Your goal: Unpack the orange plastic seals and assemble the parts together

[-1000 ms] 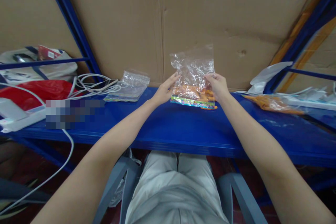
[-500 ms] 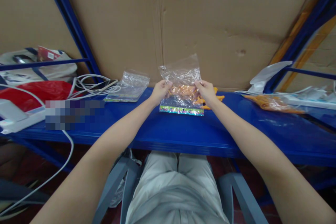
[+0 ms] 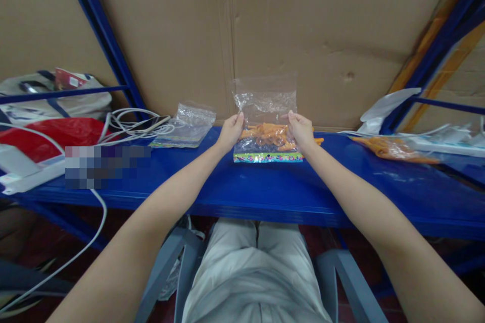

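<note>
Over the blue table (image 3: 261,192), the clear bag (image 3: 267,103) spans the gap between left hand (image 3: 230,132) and right hand (image 3: 300,131), each pinching a side edge (neither clearly nearer); its long axis runs away from the body, patterned strip (image 3: 267,158) nearest.

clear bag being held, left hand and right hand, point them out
Clear bag (image 3: 265,113): head view, see-through upper part.
Left hand (image 3: 229,132): head view, its back.
Right hand (image 3: 302,131): head view, its back.

Blue tabletop (image 3: 257,192) beneath clear bags (image 3: 189,130), white cables (image 3: 142,117) and, at right, a bag of orange pieces (image 3: 390,149)
</note>
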`<state>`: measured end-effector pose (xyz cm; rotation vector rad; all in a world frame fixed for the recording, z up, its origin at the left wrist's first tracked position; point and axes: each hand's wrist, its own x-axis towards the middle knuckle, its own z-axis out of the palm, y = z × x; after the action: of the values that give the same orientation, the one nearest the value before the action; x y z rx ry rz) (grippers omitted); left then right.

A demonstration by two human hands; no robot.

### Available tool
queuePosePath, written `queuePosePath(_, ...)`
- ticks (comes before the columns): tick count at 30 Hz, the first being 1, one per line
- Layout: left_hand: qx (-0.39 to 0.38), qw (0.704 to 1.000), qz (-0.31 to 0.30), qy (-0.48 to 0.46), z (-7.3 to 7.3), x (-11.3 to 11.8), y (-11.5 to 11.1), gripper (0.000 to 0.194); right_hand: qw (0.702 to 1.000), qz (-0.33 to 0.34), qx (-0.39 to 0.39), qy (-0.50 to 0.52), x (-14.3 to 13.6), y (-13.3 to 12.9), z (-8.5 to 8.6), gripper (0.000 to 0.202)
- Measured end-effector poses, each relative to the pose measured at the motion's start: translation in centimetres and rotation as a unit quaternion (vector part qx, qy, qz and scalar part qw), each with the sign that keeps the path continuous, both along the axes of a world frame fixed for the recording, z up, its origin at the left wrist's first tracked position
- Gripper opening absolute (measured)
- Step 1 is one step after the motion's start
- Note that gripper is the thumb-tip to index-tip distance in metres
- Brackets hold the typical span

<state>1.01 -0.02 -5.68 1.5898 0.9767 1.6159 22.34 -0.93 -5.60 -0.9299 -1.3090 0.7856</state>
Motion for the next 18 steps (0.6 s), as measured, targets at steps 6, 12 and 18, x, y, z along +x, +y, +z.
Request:
queuePosePath(6,0.02,0.999,0.034,0.002,0.6,0.1,-1.0,0.038,0.999,-0.017,-0.012,-0.031,-0.3,-0.5,0.0,0.045)
queuePosePath(12,-0.03,0.998,0.034,-0.052,0.9,0.3,-0.9,0.038,0.998,-0.009,-0.02,-0.064,-0.7,-0.8,-0.2,0.044)
queuePosePath(18,-0.061,0.992,0.042,-0.102,1.0,0.1,-0.3,0.036,0.999,0.009,-0.029,-0.039,-1.1,-1.3,0.3,0.046)
